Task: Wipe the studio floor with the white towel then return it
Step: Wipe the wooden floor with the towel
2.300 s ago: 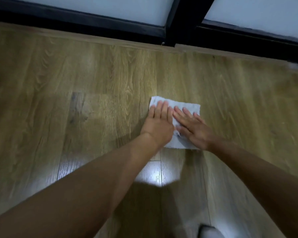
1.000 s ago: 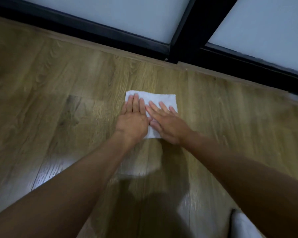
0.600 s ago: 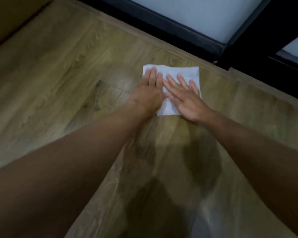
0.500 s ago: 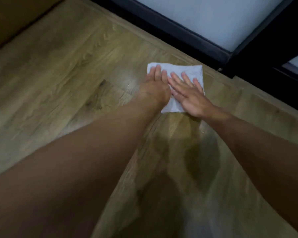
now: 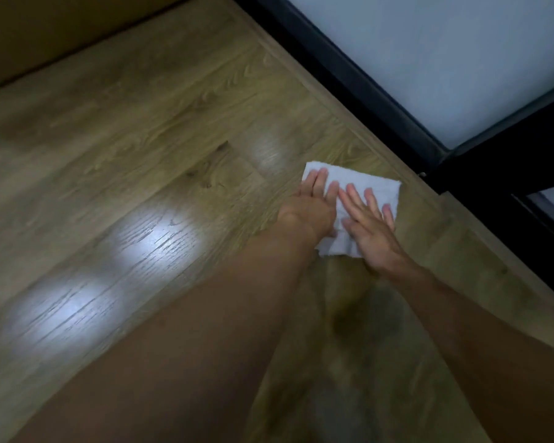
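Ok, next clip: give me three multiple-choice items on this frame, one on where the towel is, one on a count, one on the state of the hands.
1. Where does the white towel lie?
A. On the wooden floor near the black frame
B. On a shelf
C. Draped over a chair

2. How many hands rest on the towel?
A. None
B. One
C. Two

3. How do the left hand and right hand lie?
A. Curled into fists
B. Fingers straight, flat on the towel
C. Pinching a corner and lifting it

Key: 1 A, the towel lies flat on the planks close to the dark frame. 2 C, both hands are on it side by side. 3 B, the fingers are stretched out over the cloth.
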### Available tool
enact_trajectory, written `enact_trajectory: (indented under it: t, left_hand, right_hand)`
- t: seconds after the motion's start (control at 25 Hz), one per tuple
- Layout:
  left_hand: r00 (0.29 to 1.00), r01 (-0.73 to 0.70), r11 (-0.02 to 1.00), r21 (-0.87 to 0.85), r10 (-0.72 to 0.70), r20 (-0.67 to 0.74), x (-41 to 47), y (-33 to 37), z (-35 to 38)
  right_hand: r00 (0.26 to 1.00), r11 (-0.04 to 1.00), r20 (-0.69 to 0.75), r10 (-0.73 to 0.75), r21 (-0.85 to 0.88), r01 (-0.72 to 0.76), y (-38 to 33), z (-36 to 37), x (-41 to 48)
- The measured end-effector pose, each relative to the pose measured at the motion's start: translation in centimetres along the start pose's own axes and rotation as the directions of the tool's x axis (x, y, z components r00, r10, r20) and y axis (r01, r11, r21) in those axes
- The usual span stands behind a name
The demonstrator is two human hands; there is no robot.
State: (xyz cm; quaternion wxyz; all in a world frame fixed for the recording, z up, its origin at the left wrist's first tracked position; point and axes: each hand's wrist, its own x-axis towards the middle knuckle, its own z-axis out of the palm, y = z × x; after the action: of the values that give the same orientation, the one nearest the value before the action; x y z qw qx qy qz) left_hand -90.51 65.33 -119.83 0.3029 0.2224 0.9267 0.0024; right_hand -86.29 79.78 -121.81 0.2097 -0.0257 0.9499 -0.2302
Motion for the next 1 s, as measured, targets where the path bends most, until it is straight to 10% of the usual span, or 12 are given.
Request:
enact_trajectory:
  t: [0.24,0.64,1.0]
  left_hand:
    - [0.969,0.006,1.000,-0.010,-0.008,-0.245,-4.4,-5.4,3.0]
    - [0.853,0.452,0.867,-0.211,-0.489,-0.183,-11.0,-24.2,6.0]
    - [0.863,0.339,0.884,-0.322,-0.429,-0.268,-15.8,-18.5,10.2]
  right_hand:
    - [0.956,0.996,-0.289,-0.042,-0.083,0.018,-5.7,5.0,-0.8]
    - [0.901,0.857,0.085,-0.426,-0.280,0.432,-24.0,10.9,11.6]
    - [0.874,0.830,0.103,-0.474,-0.278,0.483,-20.0,11.4,3.4]
